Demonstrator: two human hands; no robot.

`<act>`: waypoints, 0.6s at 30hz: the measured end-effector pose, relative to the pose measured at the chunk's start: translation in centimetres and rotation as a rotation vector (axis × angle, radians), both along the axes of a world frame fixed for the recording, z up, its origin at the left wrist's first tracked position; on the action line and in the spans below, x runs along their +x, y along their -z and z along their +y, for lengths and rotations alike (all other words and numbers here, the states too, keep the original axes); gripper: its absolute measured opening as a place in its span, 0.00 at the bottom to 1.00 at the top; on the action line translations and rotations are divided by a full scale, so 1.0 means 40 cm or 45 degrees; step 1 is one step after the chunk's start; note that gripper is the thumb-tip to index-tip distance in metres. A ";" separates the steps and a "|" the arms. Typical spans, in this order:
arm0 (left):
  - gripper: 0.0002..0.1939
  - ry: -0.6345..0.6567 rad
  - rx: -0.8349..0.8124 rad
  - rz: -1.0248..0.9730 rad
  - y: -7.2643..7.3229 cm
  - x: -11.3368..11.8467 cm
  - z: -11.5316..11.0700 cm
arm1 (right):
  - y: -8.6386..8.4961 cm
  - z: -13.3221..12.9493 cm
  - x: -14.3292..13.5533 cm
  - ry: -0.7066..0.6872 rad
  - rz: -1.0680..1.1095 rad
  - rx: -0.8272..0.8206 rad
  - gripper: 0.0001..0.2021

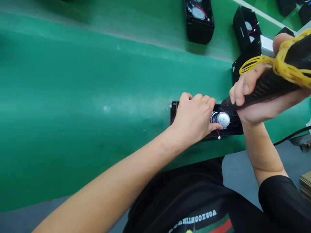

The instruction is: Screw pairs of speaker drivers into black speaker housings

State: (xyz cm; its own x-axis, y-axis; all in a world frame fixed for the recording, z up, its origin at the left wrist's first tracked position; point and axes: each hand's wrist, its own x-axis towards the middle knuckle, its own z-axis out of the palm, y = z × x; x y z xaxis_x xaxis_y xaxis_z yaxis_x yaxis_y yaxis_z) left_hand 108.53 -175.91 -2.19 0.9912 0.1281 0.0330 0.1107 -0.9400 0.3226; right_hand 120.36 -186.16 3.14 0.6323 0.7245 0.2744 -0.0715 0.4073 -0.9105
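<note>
A black speaker box (236,130) lies at the bench's near edge, its inside facing up. In it sits a round silver speaker driver (223,119), and a short red wire with a white connector (219,137) hangs over the near side. My left hand (193,116) grips the box from above, fingers over the far side and thumb by the driver. Wrapped in my right hand (255,108) is a black electric screwdriver (264,83), tilted with its nose down at the box beside the driver. Its tip is hidden. Yellow bands (279,63) are wound around its body.
A similar open speaker box (200,30) stands at the back on the green bench (85,97). Another box (243,32) stands right of it, near a black piece and a white block (266,45). A black cable (291,134) runs at the right edge.
</note>
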 end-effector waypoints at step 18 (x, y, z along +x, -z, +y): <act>0.30 -0.036 -0.075 -0.090 0.015 -0.002 0.006 | -0.006 0.029 -0.033 0.131 -0.106 -0.144 0.39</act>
